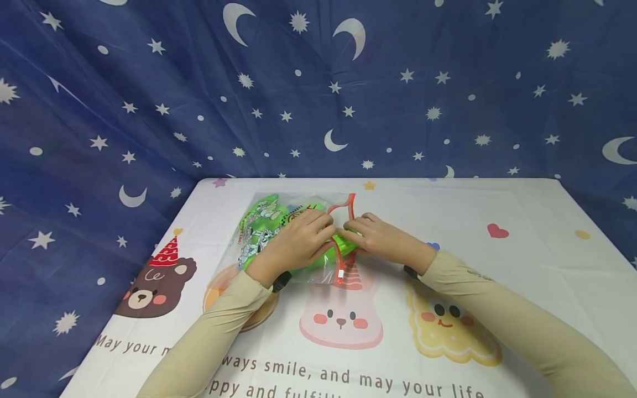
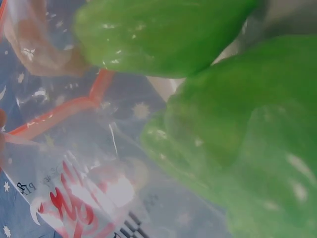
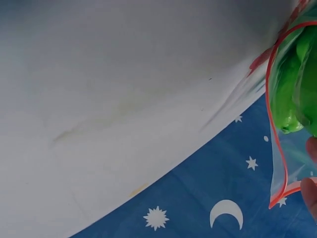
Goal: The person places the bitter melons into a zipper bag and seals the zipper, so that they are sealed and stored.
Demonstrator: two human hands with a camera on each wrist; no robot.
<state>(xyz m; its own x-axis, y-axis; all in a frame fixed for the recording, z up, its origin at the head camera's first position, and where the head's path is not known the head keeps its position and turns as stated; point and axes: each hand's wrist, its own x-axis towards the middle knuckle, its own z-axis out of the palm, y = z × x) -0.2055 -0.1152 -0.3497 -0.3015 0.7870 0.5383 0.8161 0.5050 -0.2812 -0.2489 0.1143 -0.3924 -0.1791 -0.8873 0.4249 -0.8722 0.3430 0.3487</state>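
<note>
A clear zip bag [image 1: 239, 237] with a red zip edge lies on the table, printed with cartoon figures and red lettering. Inside are green peppers [image 2: 163, 34], also visible through the bag's mouth in the right wrist view. My left hand [image 1: 298, 237] lies over the bag, its fingers curled at the zip edge. From the other side, my right hand [image 1: 383, 239] pinches at the open mouth, close beside a green pepper [image 1: 348, 249]. Fingertips [image 3: 310, 196] show by the red rim in the right wrist view. The hands hide part of the opening.
A white tablecloth [image 1: 537, 276] with cartoon animals and lettering covers the table. Behind and to the left hangs a blue curtain [image 1: 398, 110] with white stars and moons. A white slider [image 1: 340, 273] sits at the near end of the zip.
</note>
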